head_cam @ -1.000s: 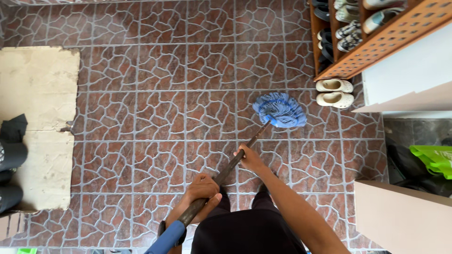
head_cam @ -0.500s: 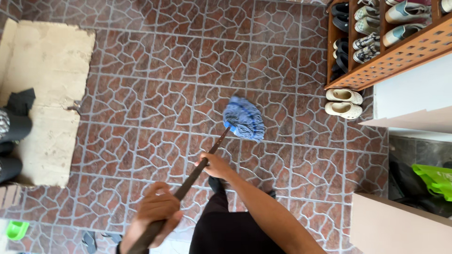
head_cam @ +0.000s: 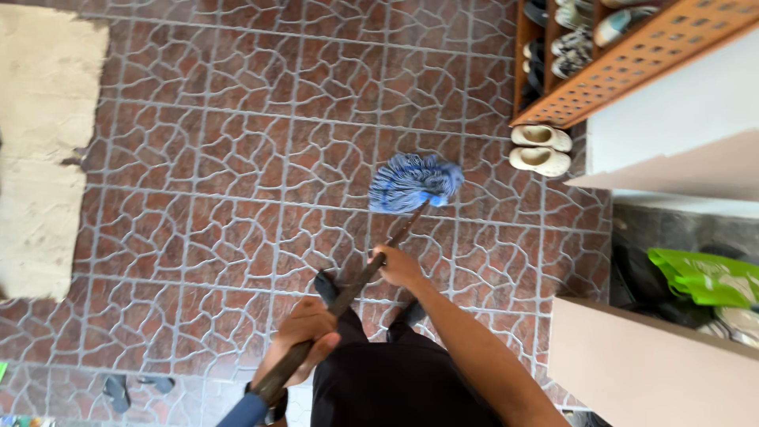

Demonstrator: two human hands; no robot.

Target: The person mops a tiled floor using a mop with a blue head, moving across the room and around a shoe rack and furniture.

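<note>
The left hand (head_cam: 304, 332) and right hand (head_cam: 398, 267) are both clenching the mop handle (head_cam: 371, 265), a stiff, light pole best gripped at two spread points. Its soft, floppy blue mop head (head_cam: 413, 182) is resting on the tiled floor (head_cam: 221, 158) near the pale slippers (head_cam: 539, 149).

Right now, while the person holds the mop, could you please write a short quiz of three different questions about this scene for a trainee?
1. True or false: both hands grip the mop handle.
2. Which hand is nearer to the blue mop head: the left hand or the right hand?
3. Multiple choice: the pair of pale slippers lies
A. on the beige mat
B. on the tiled floor beside the shoe rack
C. under the green bag

Key: 1 true; 2 the right hand; 3 B.
</note>
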